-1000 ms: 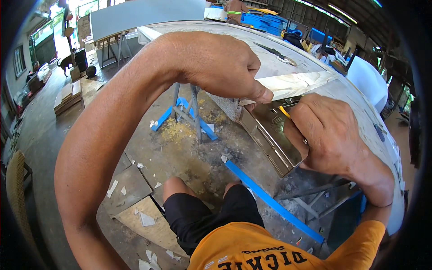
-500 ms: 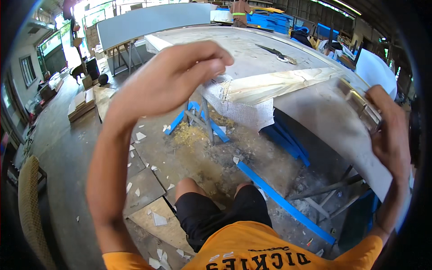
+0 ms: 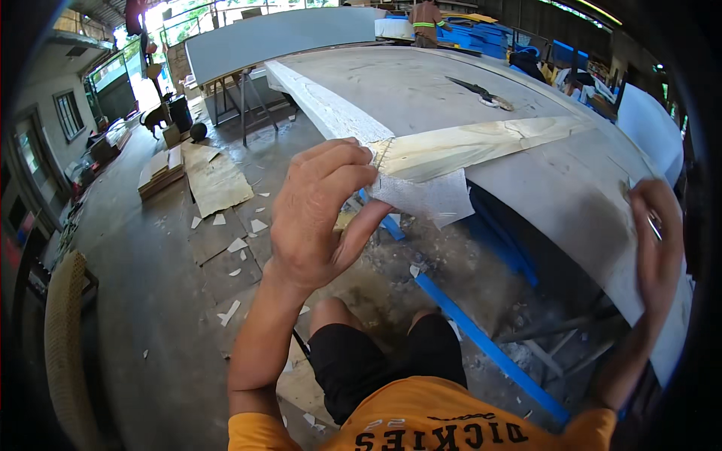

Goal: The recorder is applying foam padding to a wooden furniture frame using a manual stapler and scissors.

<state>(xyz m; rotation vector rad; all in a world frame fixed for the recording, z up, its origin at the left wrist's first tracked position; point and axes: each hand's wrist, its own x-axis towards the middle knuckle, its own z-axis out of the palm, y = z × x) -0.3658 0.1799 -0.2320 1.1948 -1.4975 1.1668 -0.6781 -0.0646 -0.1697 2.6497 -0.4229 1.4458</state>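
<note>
My left hand curls its fingers over the near corner of a wooden frame, where a pale strip of wood meets a white-coated strip. A white woven flap hangs beside my fingers. My right hand is curled around a shiny metal tool at the tabletop's right edge, mostly hidden by the fingers. Black-bladed scissors lie on the grey panel beyond the wood strips.
Behind are a large board on trestles, a co-worker and blue sheets. A dark dog stands near stacked boards at left. A blue strip and scraps lie on the floor.
My right hand carried the metal tool from the wooden corner out to the right edge. My left hand lifted away, then came down onto the corner with its fingers curled over it.
</note>
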